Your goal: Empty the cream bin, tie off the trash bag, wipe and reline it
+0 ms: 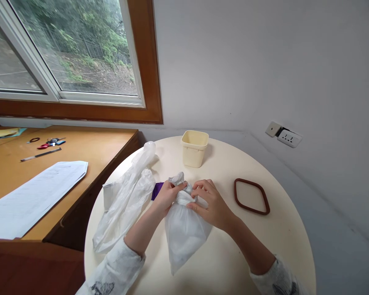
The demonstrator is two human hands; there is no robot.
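A white plastic bag (186,235), bunched and twisted at its neck, lies in front of me on the round table. My left hand (169,194) pinches the gathered neck from the left, thumb on top. On the right side of that neck, my right hand (210,203) has its fingers bent around the plastic. What the bag holds cannot be made out through it. Something purple (157,190) shows partly behind my left hand. Left of my hands, a crumpled clear-white plastic bag (126,205) is spread along the table.
A cream plastic bin (193,153) stands at the table's back. To the right lies a brown rounded-square ring (251,196). The cream round table (283,254) adjoins a wooden desk (107,143) bearing papers (39,196), a pen (41,155) and keys (53,141). Wall sockets (289,138) are at right.
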